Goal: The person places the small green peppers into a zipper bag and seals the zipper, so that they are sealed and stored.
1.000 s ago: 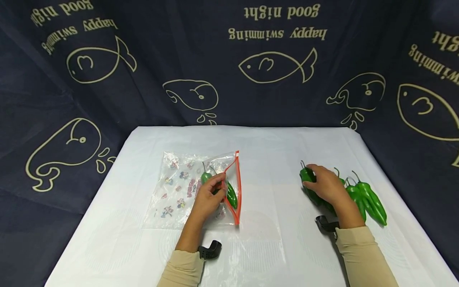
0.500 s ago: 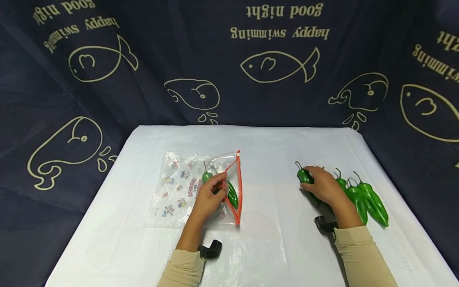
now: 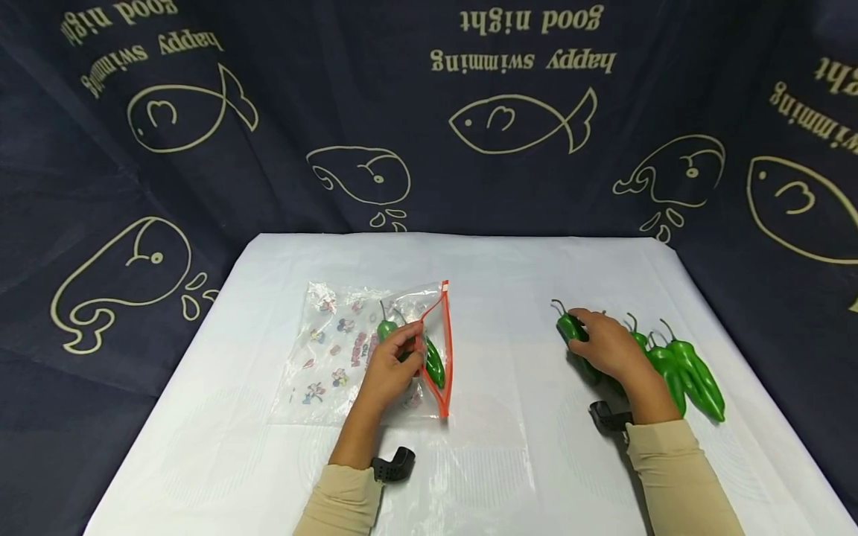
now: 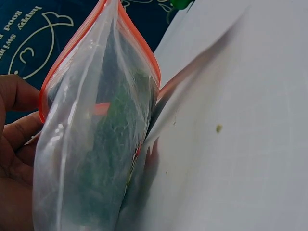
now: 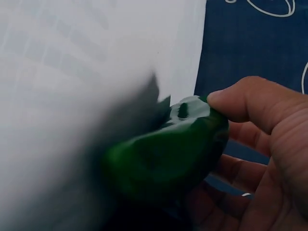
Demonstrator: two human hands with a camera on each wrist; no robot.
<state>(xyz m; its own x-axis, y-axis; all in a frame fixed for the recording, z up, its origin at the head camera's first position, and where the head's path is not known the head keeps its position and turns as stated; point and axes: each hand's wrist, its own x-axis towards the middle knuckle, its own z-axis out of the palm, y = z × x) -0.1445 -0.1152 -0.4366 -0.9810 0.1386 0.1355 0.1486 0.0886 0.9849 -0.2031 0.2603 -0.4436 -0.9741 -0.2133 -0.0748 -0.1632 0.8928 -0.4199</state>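
Observation:
My left hand [image 3: 391, 370] pinches the red zip edge of a clear printed zip bag [image 3: 322, 357], keeping its mouth parted to the right. Inside lie green peppers [image 3: 435, 365], partly covered by my fingers in the head view. Up close in the left wrist view, the bag [image 4: 72, 159] bulges and green shows dimly through its plastic. On the right, my right hand [image 3: 611, 348] grips another green pepper [image 3: 570, 327] between thumb and fingers, its stem pointing away. The right wrist view shows this pepper [image 5: 163, 159] low over the white cloth, with its shadow beside it.
Several more green peppers [image 3: 697, 376] lie at the right of the white-covered table [image 3: 496, 260], partly behind my right hand and wrist. A dark blue curtain [image 3: 415, 193] with fish and whale drawings hangs behind the table and at its sides.
My right hand has shifted the gripped pepper slightly to the left, away from the other peppers. The left hand and the bag hold nearly the same place.

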